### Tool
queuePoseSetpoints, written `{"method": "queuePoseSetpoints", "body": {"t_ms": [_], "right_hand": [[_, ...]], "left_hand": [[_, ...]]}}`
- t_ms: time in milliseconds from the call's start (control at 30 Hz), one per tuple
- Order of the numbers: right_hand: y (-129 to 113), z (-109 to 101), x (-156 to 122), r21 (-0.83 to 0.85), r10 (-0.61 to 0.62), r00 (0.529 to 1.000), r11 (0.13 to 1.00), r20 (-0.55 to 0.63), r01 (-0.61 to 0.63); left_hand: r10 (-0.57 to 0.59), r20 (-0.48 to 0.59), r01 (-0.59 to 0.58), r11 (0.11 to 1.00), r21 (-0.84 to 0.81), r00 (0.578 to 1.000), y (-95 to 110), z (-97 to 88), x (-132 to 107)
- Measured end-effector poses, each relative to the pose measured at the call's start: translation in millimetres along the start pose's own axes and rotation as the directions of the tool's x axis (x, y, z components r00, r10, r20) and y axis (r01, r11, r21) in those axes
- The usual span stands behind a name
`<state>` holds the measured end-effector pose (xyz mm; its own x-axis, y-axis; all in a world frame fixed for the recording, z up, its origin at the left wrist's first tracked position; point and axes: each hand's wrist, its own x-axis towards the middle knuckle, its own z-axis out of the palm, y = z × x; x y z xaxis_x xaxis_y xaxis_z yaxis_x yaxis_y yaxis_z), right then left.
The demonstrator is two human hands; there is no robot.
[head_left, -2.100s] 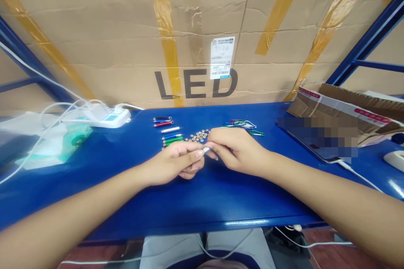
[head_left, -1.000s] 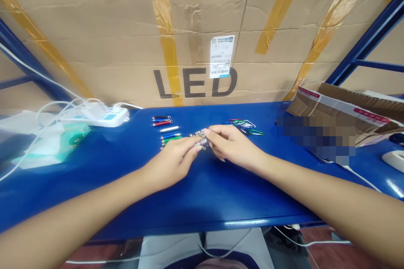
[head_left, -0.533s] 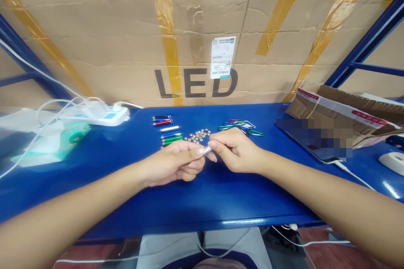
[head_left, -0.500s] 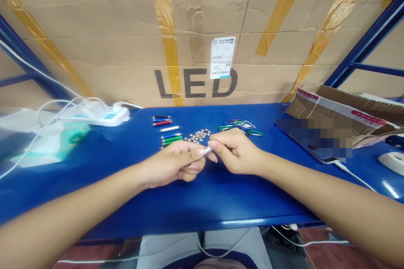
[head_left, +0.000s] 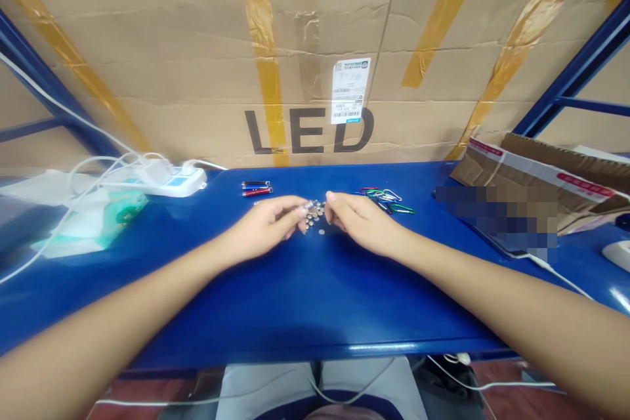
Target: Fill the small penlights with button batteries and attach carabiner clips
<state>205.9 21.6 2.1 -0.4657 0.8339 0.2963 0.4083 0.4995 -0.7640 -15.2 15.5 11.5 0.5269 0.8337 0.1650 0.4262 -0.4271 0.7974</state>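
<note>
While your left hand (head_left: 266,228) pinched the small silver tube (head_left: 306,208) just above the button cells (head_left: 315,215) on the blue table (head_left: 305,295), your right hand (head_left: 361,224) sat just right of it, fingertips drawn together, on what I could not tell; a careless brush could have scattered them toward the near edge

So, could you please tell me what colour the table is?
The table is a glossy blue, clearest in the head view.

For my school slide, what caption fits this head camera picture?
The left hand and right hand over small silver discs on a blue table, beside coloured clips.
</note>
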Motion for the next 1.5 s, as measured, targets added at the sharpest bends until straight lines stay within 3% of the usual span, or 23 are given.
{"method": "queuePoseSetpoints", "body": {"t_ms": [67,133,233,367,533,800,933,1067,1200,1500], "right_hand": [[3.3,-7.4,2.9,-0.045,0.018,0.998,0.999,-0.061,-0.021],[4.0,-13.8,3.5,-0.122,0.021,0.995,0.992,-0.098,-0.033],[0.7,-16.6,0.9,-0.227,-0.022,0.994,0.974,-0.103,-0.002],[-5.1,-11.2,-4.0,-0.303,-0.1,0.994,0.949,-0.034,0.085],[-5.2,-8.4,-5.4,-0.351,-0.116,0.992,0.928,0.041,0.123],[1.4,-8.3,-4.0,-0.413,-0.065,0.996,0.907,0.054,0.082],[7.5,-8.1,-2.6,-0.423,-0.037,0.998,0.904,0.05,0.055],[16.0,-8.5,-0.2,-0.449,-0.058,0.996,0.89,0.064,0.081],[21.0,-8.9,0.5,-0.509,-0.078,0.994,0.854,0.074,0.105],[27.1,-7.0,2.5,-0.58,-0.024,0.996,0.812,0.09,0.072]], "left_hand": [[0.031,-0.126,-0.006,0.982,0.19,0.992,-10.1,-18.8,5.4],[0.098,-0.246,0.017,0.904,0.428,0.964,-19.8,-36.6,9.1],[0.101,-0.272,0.076,0.819,0.569,0.957,-31.3,-53.9,12.2],[0.056,-0.267,0.134,0.756,0.641,0.962,-41.8,-59.5,13.7],[0.04,-0.279,0.167,0.717,0.677,0.96,-51.5,-59.4,15.5],[0.009,-0.288,0.197,0.709,0.677,0.958,-58.4,-58.3,16.9],[0.058,-0.286,0.162,0.711,0.685,0.956,-55.2,-55.6,16.3],[0.082,-0.203,0.088,0.701,0.707,0.976,-52.4,-50.7,15.4],[0.034,-0.177,0.101,0.708,0.699,0.984,-51.5,-46.7,15.4],[-0.156,-0.224,0.262,0.756,0.599,0.962,-49.4,-49.5,12.3]]}}
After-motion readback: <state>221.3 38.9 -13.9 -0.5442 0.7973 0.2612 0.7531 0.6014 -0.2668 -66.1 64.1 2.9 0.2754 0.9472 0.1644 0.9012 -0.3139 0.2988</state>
